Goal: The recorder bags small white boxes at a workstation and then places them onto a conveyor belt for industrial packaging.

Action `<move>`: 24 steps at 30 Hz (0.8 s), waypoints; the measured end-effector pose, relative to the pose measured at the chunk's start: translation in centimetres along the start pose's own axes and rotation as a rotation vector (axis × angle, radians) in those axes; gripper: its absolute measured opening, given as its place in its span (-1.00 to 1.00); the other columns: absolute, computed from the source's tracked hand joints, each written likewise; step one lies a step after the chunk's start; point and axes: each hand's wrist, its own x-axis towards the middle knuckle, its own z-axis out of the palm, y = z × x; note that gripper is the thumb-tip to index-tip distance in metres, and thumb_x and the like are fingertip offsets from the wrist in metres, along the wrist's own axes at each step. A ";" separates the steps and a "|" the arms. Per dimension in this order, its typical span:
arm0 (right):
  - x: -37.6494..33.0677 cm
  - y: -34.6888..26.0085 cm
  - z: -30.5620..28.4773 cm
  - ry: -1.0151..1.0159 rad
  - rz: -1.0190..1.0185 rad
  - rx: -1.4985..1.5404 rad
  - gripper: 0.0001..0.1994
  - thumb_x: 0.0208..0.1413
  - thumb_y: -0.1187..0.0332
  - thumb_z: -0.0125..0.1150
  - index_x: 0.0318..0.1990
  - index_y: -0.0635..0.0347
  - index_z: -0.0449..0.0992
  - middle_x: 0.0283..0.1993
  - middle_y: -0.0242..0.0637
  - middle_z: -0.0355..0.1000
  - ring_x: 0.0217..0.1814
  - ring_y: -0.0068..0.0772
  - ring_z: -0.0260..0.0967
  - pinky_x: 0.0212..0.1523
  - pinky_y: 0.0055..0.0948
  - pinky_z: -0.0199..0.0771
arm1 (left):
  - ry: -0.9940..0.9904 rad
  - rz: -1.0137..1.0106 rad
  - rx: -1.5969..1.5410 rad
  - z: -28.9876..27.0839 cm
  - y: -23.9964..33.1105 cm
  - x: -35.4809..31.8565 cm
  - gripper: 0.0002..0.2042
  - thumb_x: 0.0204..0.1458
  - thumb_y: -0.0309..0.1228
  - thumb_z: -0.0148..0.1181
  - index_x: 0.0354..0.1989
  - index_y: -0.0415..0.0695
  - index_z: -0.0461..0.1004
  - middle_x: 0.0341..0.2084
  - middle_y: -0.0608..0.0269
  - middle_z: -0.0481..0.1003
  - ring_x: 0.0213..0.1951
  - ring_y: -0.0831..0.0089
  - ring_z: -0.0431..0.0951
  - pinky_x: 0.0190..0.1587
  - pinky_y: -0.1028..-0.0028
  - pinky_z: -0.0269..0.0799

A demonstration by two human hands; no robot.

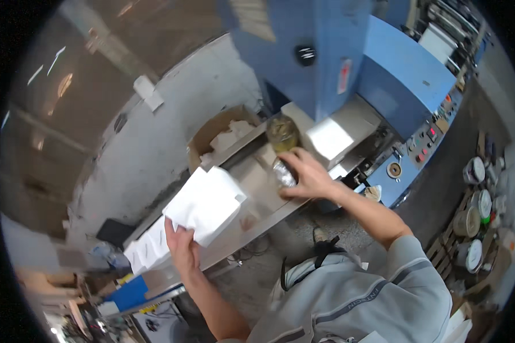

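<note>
My left hand (183, 247) pinches the lower edge of a stack of white paper (205, 203), which slants over the long metal table. The stack may be flat paper bags; I cannot tell. More white paper pieces (150, 248) lie overlapping in a row beside that hand. My right hand (310, 176) is curled around a shiny silvery object (283, 173) at table height, its kind unclear through glare and blur. Just beyond those fingers stands a clear jar (282, 132) with yellowish contents.
A blue machine (406, 74) with a button panel (426, 143) rises at the far right. Behind the table (257, 220) sits a cardboard box (214, 128) with crumpled white paper. Several tubs and cans (482, 203) stand on wooden pallets at right. A blue surface (129, 292) borders the table's left end.
</note>
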 end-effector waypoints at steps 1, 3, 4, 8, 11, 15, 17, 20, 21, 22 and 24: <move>0.8 1.0 1.3 -0.019 0.014 -0.088 -0.08 -0.27 0.06 0.49 0.31 0.10 0.20 0.23 0.33 0.17 0.24 0.30 0.22 0.22 0.00 0.35 | 0.002 0.013 -0.079 -2.2 0.6 -1.7 -0.22 -0.13 -0.62 0.09 0.39 -0.27 0.00 0.18 0.00 0.33 0.09 0.32 0.45 0.01 0.44 0.46; 1.7 1.7 2.4 -0.127 0.126 -0.234 -0.07 -0.25 0.02 0.48 0.33 0.07 0.17 0.24 0.31 0.18 0.26 0.29 0.21 0.21 0.01 0.35 | 0.060 0.081 -0.103 -8.3 -0.6 -4.8 -0.23 -0.19 -0.61 0.07 0.35 -0.31 0.07 0.19 0.01 0.33 0.24 0.23 0.34 0.27 0.31 0.24; 1.8 1.5 2.4 -0.191 0.224 -0.374 -0.06 -0.25 0.03 0.49 0.34 0.07 0.16 0.27 0.29 0.16 0.28 0.28 0.20 0.22 0.00 0.34 | 0.099 0.098 -0.120 -11.0 -1.3 -6.5 -0.23 -0.21 -0.61 0.07 0.34 -0.32 0.09 0.20 0.03 0.33 0.23 0.23 0.35 0.27 0.33 0.24; 1.3 0.0 2.8 0.016 0.259 -0.506 -0.09 -0.29 0.23 0.53 0.29 0.24 0.20 0.33 0.24 0.06 0.28 0.27 0.19 0.18 -0.07 0.39 | 0.279 0.015 -0.186 -19.6 -2.5 -14.1 -0.22 -0.25 -0.66 0.00 0.34 -0.33 0.09 0.19 0.03 0.33 0.24 0.22 0.34 0.27 0.30 0.23; 0.1 -4.2 7.4 0.182 -0.037 -0.582 -0.23 -0.13 0.31 0.48 0.27 0.23 0.24 0.24 0.29 0.17 0.24 0.28 0.23 0.15 -0.01 0.38 | 0.264 0.009 -0.282 -23.2 -2.8 -17.3 -0.19 -0.25 -0.67 -0.04 0.38 -0.31 0.03 0.19 0.03 0.33 0.22 0.22 0.37 0.24 0.29 0.28; -3.3 -18.5 20.5 -0.529 0.520 0.821 -0.38 0.24 0.05 0.20 0.31 0.26 0.25 0.18 -0.06 0.37 0.23 -0.17 0.34 0.19 -0.19 0.38 | 0.138 0.052 -0.462 -26.8 -3.4 -19.4 -0.10 -0.26 -0.60 0.08 0.43 -0.25 -0.07 0.22 0.02 0.31 0.26 0.23 0.32 0.32 0.28 0.18; -4.2 -24.6 26.3 -0.994 0.656 1.194 -0.29 0.28 -0.16 -0.02 0.37 0.19 0.13 0.25 -0.16 0.34 0.27 -0.23 0.30 0.24 -0.14 0.32 | 0.059 0.082 -0.470 -28.8 -3.2 -20.4 -0.07 -0.25 -0.54 0.15 0.44 -0.24 -0.09 0.23 0.02 0.31 0.28 0.23 0.30 0.34 0.28 0.12; -4.0 -32.0 32.1 -1.140 0.653 1.228 -0.20 0.27 -0.30 -0.21 0.41 0.20 0.09 0.36 -0.16 0.22 0.39 -0.22 0.17 0.34 -0.13 0.17 | 0.083 0.061 -0.422 -31.9 -3.7 -22.2 -0.03 -0.24 -0.44 0.27 0.45 -0.24 -0.09 0.27 0.05 0.26 0.28 0.24 0.27 0.33 0.31 0.08; -3.8 -32.4 34.0 -1.187 0.690 1.320 -0.15 0.23 -0.30 -0.12 0.44 0.19 0.02 0.38 -0.16 0.19 0.40 -0.20 0.14 0.34 -0.15 0.15 | 0.108 0.048 -0.386 -33.3 -3.9 -22.8 -0.02 -0.24 -0.42 0.29 0.45 -0.25 -0.09 0.28 0.06 0.24 0.29 0.25 0.25 0.34 0.32 0.07; -3.5 -33.4 35.4 -1.227 0.679 1.323 -0.15 0.23 -0.30 -0.12 0.44 0.19 0.02 0.38 -0.16 0.19 0.40 -0.20 0.14 0.34 -0.15 0.15 | 0.104 0.060 -0.425 -34.7 -4.0 -23.2 -0.01 -0.22 -0.39 0.33 0.45 -0.23 -0.10 0.30 0.07 0.21 0.31 0.26 0.22 0.35 0.32 0.04; -3.1 -35.7 37.4 -1.263 0.473 1.244 0.08 0.06 -0.37 0.10 0.47 0.24 -0.20 0.42 -0.05 0.10 0.40 -0.20 0.15 0.29 -0.14 0.24 | 0.177 0.006 -0.405 -37.9 -4.1 -24.7 0.00 -0.18 -0.38 0.35 0.47 -0.18 -0.12 0.31 0.07 0.19 0.32 0.25 0.20 0.35 0.31 0.03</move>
